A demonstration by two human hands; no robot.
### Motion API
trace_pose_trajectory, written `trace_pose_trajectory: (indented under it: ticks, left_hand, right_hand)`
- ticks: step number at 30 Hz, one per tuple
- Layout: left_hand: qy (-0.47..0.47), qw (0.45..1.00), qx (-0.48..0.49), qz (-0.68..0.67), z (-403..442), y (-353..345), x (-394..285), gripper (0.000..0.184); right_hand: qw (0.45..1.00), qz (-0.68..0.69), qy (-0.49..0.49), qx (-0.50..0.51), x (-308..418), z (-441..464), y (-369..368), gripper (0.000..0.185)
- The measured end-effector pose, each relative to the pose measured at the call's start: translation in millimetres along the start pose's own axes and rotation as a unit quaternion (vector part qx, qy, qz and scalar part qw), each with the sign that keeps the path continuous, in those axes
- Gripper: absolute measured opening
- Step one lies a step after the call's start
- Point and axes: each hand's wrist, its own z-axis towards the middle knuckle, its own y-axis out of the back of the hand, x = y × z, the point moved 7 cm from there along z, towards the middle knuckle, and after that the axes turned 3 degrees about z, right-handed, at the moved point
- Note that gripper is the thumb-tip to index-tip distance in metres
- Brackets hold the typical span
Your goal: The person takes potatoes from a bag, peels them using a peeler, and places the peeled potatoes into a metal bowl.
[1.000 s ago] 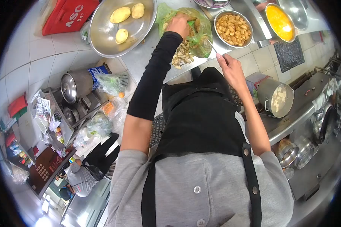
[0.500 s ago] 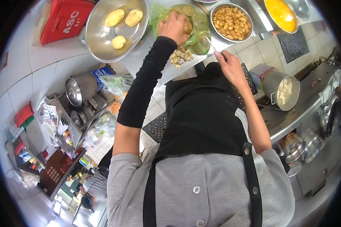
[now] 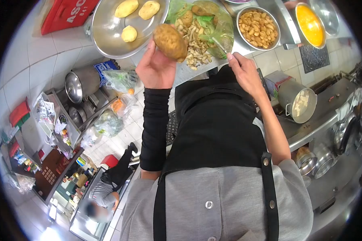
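Note:
My left hand [image 3: 158, 71] grips an unpeeled brown potato [image 3: 170, 42], raised near the rim of a steel bowl. In my right hand [image 3: 243, 71] is a thin metal-bladed tool [image 3: 220, 45]; its exact kind is unclear. Its tip lies over a green plastic bag [image 3: 224, 30] on the counter. More unpeeled potatoes [image 3: 207, 9] rest in the bag, with a heap of peelings [image 3: 195, 40] spilling towards me. The steel bowl [image 3: 102, 44] at the left contains three peeled potatoes [image 3: 129, 34].
A bowl of brown chunks [image 3: 258, 27] and a container of orange-yellow liquid [image 3: 310, 25] stand right of the bag. A pot with pale pieces [image 3: 301, 105] is farther right. Bagged produce [image 3: 110, 123] sits at left. Another person [image 3: 105, 197] is at lower left.
My left hand has come out of the green bag with an unpeeled potato and turned palm up, moving left and towards me. My right hand stays nearly in place with the tool.

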Motion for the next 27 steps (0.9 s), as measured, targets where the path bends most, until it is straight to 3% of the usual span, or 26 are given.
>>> trace_pose_trajectory:
  ticks: [4, 5, 8, 12, 16, 20, 23, 26, 27]
  left_hand:
    - [0.134, 0.979, 0.043, -0.145, 6, 35, 31, 0.068]
    - [0.140, 0.978, -0.021, -0.155, 4, 46, 40, 0.065]
    - [0.140, 0.986, -0.089, -0.009, 4, 63, 55, 0.063]
    - [0.166, 0.974, -0.147, -0.053, -3, 79, 70, 0.063]
    - [0.175, 0.981, -0.064, -0.051, -15, 72, 68, 0.062]
    - [0.206, 0.970, -0.070, -0.106, -26, 76, 68, 0.057]
    - [0.191, 0.959, -0.211, -0.010, -36, 95, 65, 0.053]
    - [0.275, 0.942, -0.037, -0.187, -53, 116, 73, 0.051]
    - [0.273, 0.947, -0.050, -0.164, -61, 112, 69, 0.052]
  right_hand:
    - [0.994, -0.032, 0.096, 0.036, 39, 0, -22, 0.045]
    - [0.993, -0.037, 0.103, 0.049, 51, -1, -27, 0.042]
    - [0.983, -0.055, 0.165, 0.067, 69, -2, -44, 0.043]
    - [0.969, -0.112, 0.210, 0.072, 81, -11, -57, 0.044]
    - [0.961, -0.107, 0.245, 0.067, 92, -20, -62, 0.042]
    - [0.960, -0.122, 0.238, 0.087, 83, -18, -74, 0.044]
    - [0.962, -0.168, 0.178, 0.119, 68, -9, -78, 0.046]
    - [0.947, -0.277, 0.134, 0.090, 5, 33, -92, 0.049]
    - [0.958, -0.244, 0.121, 0.086, 9, 28, -89, 0.049]
